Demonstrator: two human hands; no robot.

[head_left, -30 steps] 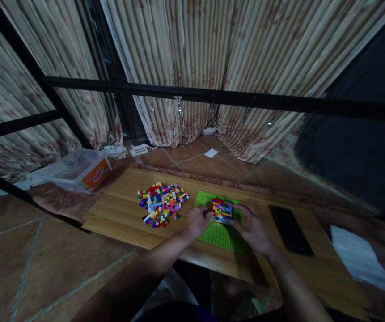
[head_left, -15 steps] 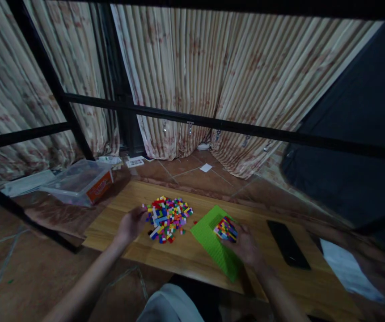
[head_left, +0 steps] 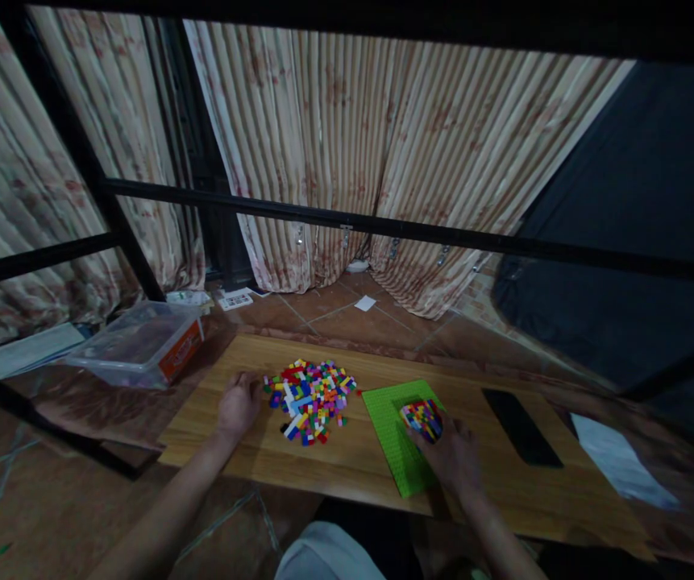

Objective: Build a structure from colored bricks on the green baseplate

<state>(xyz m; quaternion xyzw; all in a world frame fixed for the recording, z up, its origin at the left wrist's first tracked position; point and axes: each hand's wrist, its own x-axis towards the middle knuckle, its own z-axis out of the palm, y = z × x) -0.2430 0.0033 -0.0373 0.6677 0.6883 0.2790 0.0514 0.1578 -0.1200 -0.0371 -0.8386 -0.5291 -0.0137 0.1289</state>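
A pile of small coloured bricks [head_left: 311,391] lies on the wooden board [head_left: 347,459]. My left hand [head_left: 238,405] rests on the board at the pile's left edge, fingers curled, and I cannot make out anything in them. Right of the pile lies a green baseplate [head_left: 395,439] with a multicoloured brick block [head_left: 421,417] built on it. My right hand [head_left: 455,459] lies over the plate's right side, fingers against the block.
A black phone [head_left: 521,437] lies on the board to the right. A clear plastic box with an orange label [head_left: 141,344] stands on the floor at the left. Black metal bars [head_left: 383,229] cross in front of the curtains. White paper [head_left: 616,459] lies far right.
My left hand has left the block and gone to the left side of the brick pile. The baseplate has turned under my right hand. The view has tilted up.
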